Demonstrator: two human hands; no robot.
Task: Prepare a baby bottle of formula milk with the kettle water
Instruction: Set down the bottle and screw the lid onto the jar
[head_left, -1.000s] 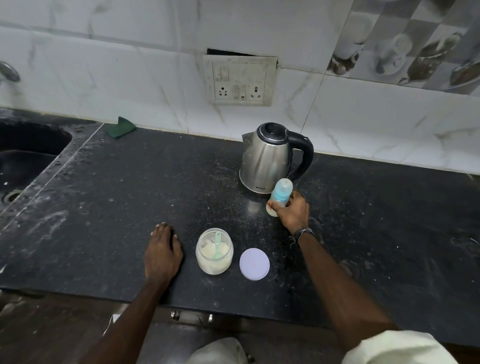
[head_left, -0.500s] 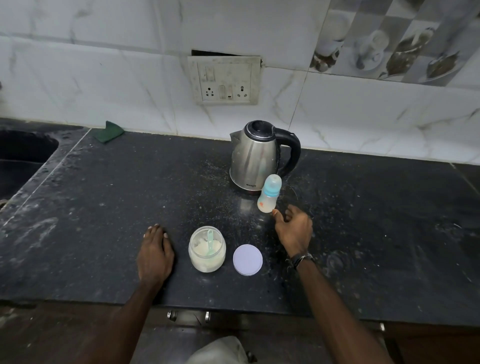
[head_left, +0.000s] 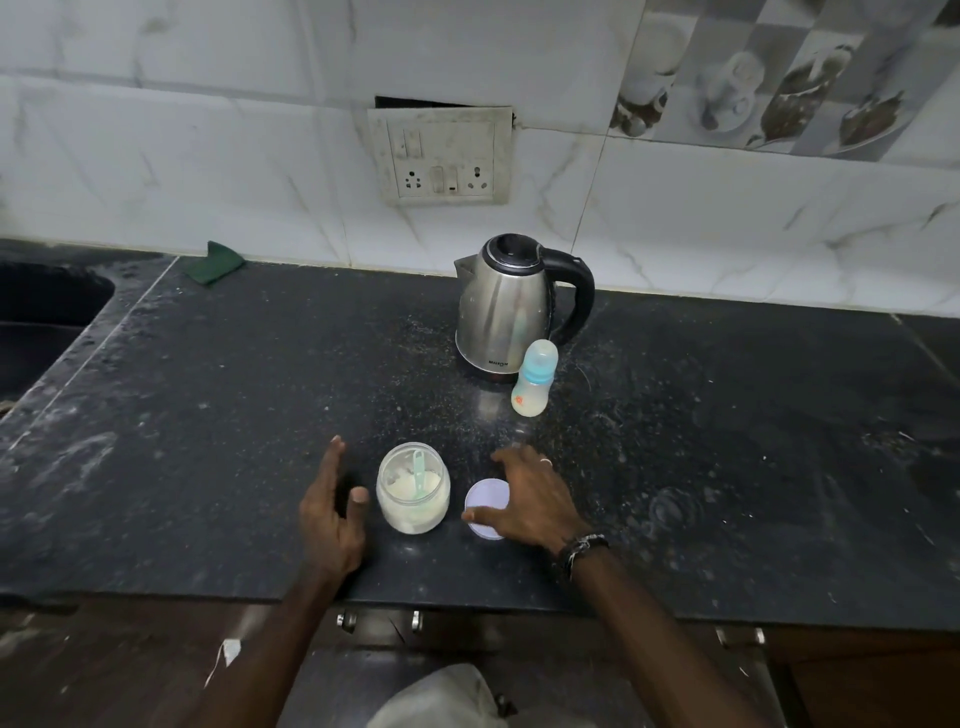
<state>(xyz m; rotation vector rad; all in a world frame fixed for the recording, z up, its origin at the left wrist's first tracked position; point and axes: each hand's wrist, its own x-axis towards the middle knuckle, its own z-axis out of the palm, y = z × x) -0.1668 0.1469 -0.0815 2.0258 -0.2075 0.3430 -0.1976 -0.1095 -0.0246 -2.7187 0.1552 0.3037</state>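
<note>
Black stone desk, dusted with white powder. Near its front edge my left hand (head_left: 332, 514) stands on its side, fingers straight, thumb out, just beside the formula jar (head_left: 413, 488) but not touching it. Jar is open, part full of powder, with a pale green scoop (head_left: 418, 470) standing inside. My right hand (head_left: 524, 499) lies spread, fingers relaxed, over the jar's round lid (head_left: 485, 493), which is flat on the desk just right of the jar; holding nothing that I can see.

Farther back, toward the middle of the desk, the baby bottle (head_left: 534, 387) stands upright, blue collar and cap on, milky white liquid inside. It is well apart from both hands. Steel kettle (head_left: 511, 306) just behind it, lid down, handle to the right.

Judgement: bottle looks mixed and capped. What seems left is closing up, so lid back onto jar.
</note>
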